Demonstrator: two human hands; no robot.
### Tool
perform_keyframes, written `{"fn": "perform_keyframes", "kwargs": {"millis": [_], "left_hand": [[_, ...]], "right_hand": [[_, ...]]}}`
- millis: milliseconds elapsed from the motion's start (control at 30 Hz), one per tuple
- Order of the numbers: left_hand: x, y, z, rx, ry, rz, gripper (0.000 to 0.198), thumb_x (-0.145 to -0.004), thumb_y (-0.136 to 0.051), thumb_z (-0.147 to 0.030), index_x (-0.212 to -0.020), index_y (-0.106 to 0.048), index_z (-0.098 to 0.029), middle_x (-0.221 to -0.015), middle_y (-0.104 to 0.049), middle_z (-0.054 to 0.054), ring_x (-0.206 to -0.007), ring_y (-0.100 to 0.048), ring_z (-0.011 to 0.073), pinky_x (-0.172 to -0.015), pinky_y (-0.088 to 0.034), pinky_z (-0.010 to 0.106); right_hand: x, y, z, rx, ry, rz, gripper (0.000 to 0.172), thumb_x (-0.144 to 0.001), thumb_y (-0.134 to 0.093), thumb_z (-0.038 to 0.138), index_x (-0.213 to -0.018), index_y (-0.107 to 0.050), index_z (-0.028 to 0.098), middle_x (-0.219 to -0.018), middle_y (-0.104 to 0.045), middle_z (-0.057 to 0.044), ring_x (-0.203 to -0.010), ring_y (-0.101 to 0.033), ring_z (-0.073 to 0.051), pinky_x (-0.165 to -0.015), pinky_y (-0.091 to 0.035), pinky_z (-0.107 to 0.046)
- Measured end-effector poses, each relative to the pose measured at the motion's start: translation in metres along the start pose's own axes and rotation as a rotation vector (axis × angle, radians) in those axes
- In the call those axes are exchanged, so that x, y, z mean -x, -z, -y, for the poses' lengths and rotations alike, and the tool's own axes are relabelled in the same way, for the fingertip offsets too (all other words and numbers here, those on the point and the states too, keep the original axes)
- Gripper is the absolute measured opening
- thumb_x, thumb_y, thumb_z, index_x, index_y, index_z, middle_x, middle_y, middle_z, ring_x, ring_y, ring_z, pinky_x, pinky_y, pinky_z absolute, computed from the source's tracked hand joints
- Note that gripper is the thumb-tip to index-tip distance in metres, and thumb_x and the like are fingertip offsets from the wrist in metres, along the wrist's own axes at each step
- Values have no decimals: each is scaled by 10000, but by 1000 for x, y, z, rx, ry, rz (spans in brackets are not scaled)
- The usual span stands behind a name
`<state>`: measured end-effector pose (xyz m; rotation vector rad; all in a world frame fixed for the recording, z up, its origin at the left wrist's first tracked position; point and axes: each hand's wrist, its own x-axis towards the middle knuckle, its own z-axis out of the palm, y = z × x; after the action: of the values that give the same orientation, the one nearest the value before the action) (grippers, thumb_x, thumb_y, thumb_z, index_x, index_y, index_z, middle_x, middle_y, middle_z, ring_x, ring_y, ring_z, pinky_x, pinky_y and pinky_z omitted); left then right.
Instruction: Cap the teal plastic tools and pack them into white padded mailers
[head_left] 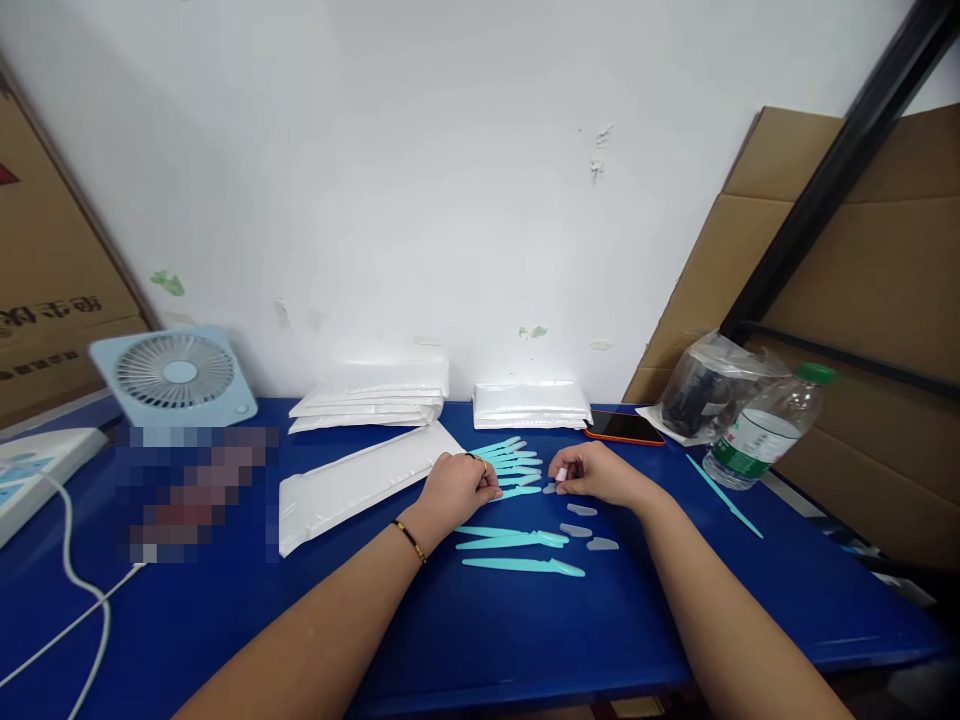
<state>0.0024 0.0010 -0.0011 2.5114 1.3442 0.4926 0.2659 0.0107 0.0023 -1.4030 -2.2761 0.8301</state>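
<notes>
My left hand (459, 490) is closed, fingertips pinched on a teal eyebrow razor (523, 491) whose head points right. Facing it, my right hand (596, 474) has its fingers curled together over a small translucent blade cap (550, 489), close to the razor's tip. Behind my left hand, several capped teal razors (514, 458) lie in a fanned row. Nearer to me are a few more razors, among them a single razor (523, 567) lying apart in front. Loose clear caps (576, 530) are scattered below my right hand.
White padded mailers (367, 395) are stacked against the wall, with one mailer (360, 485) slanted left of my hand. Another white stack (532, 404) and a phone (624, 428) lie behind. A bottle (765, 430) and lone razor (724, 495) are right; a fan (176, 375) stands left.
</notes>
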Motion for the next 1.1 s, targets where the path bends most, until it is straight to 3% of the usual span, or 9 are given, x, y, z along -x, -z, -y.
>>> {"fn": "perform_keyframes", "kwargs": {"millis": [333,667,867,1100], "left_hand": [[3,-1,-1,23,-10,7,178,-723,-623,-422,-728,-651,-247,-708,-659,-57,-665,-567,126,-673,-320,262],[3,-1,-4,21,9,18,163,-730,-617,-397,-720,-641,-237,-685,-659,-59,-664,-567,130,-685,-318,270],[2,-5,-2,33,12,-6,155,-731,-627,-393,-709,-642,-240,-683,-660,-56,-674,-571,140,-718,-325,281],[-3,-9,-5,-19,22,-74,151,-755,-611,-381,-795,-657,-243,-810,-661,-25,-794,-583,168,-748,-346,297]], "right_hand": [[2,3,8,74,105,14,232,-713,-632,389,-787,-707,183,-789,-660,-46,-674,-591,-153,-585,-438,-229],[2,4,5,9,4,0,280,-702,-637,404,-835,-707,168,-733,-689,-38,-655,-600,-164,-571,-435,-236],[-1,1,9,72,93,35,247,-717,-635,397,-803,-725,183,-769,-679,-41,-673,-595,-155,-591,-430,-230],[-7,-9,19,90,155,-35,201,-739,-623,348,-825,-719,193,-771,-647,-40,-664,-579,-141,-594,-423,-229]]}}
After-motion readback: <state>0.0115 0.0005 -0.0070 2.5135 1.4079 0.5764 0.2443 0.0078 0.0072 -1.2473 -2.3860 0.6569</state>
